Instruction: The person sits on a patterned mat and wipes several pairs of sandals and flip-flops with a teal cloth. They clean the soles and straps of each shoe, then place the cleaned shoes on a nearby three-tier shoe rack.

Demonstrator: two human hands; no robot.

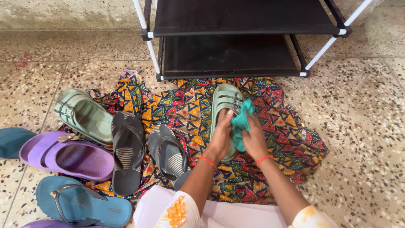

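The left hand (220,137) is clasping the green sandal (225,103) on the patterned cloth (291,139), while the right hand (254,139) is closing around a teal rag (241,122) pressed against it. Beyond is standing a black shoe rack (236,46).

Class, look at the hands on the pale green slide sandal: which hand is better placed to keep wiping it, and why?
Probably the right hand: it grips the crumpled teal cloth against the pale green rubber slide sandal, while the left hand steadies the sandal.
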